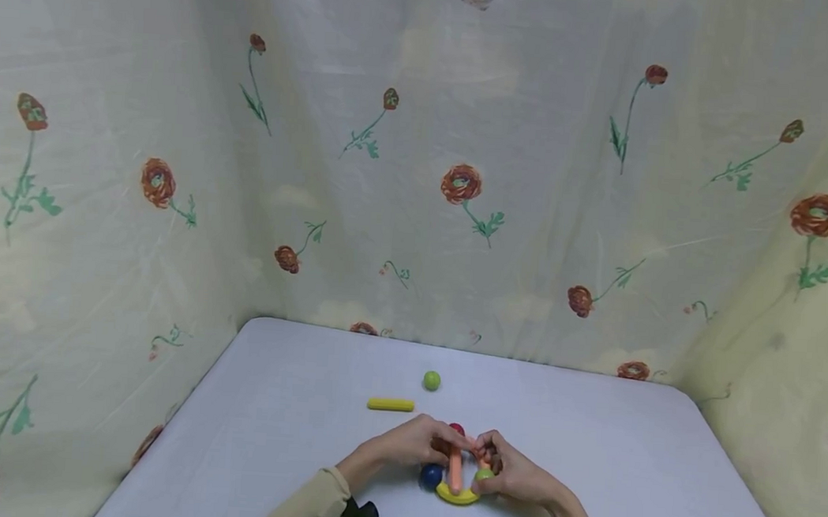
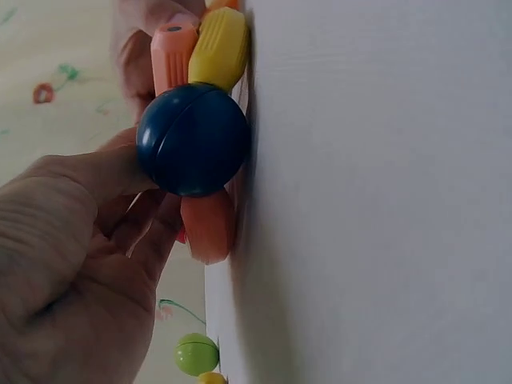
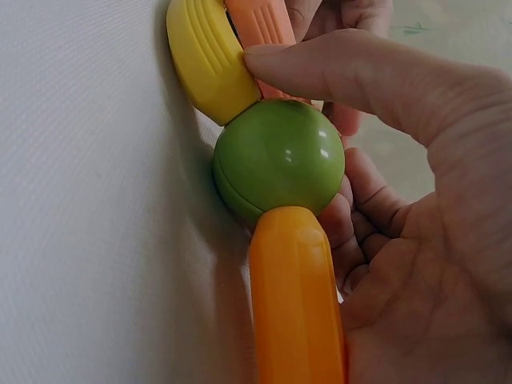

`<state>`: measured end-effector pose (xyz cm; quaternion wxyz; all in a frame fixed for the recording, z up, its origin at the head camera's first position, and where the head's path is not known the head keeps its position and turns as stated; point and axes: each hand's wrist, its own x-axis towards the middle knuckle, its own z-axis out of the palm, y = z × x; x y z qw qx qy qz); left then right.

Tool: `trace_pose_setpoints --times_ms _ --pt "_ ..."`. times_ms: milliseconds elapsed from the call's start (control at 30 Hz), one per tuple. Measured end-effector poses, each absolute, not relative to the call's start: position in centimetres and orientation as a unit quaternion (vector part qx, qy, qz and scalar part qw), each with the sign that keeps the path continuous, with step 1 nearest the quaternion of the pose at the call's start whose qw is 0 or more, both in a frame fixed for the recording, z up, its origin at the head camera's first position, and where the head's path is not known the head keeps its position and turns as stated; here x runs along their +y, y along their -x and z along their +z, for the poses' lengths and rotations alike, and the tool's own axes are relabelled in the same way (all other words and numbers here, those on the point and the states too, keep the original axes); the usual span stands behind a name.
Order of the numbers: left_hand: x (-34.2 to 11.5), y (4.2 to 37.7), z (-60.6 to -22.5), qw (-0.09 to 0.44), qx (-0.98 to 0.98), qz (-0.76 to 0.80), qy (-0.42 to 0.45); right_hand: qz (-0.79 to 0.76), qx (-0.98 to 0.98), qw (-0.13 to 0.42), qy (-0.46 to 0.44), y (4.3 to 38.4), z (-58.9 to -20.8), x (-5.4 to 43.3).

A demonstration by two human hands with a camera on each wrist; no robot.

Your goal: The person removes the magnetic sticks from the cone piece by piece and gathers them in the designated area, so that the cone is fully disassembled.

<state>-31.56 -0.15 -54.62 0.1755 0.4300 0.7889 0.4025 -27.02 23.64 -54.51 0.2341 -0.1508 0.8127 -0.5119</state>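
1. I see a glossy blue ball touching one end of the ribbed, curved yellow piece.
2. Green ball, seamed, touches its other end, plus an orange rod.
3. Straight salmon rod, near end over the yellow curve.
4. Red ball, far side, partly hidden from me.

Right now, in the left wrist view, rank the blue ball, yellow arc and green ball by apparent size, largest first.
1. Blue ball
2. Yellow arc
3. Green ball; it sits farther off, so true size is unsure.

No legible text or numbers.
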Motion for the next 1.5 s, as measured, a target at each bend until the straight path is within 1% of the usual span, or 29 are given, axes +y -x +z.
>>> trace_pose_setpoints --times_ms 200,800,1000,1333,1500 --pt "0.1 31.7 -54.2 0.159 0.800 0.351 -0.460 -0.514 0.810 0.234 0.156 27.1 -54.5 23.7" --pt "0.7 31.8 -54.0 0.132 0.819 0.284 -0.481 -0.509 0.816 0.228 0.156 26.9 -54.5 23.7" --pt "0.7 31.7 -54.3 0.140 0.814 0.323 -0.462 -0.511 0.815 0.228 0.151 26.9 -54.5 23.6" --pt "0.2 31.8 -54.9 0.173 0.776 0.445 -0.413 -0.521 0.805 0.231 0.165 26.9 -54.4 23.8" --pt "0.0 31.9 -55.1 0.188 0.769 0.474 -0.386 -0.522 0.804 0.233 0.161 26.9 -54.4 23.8"
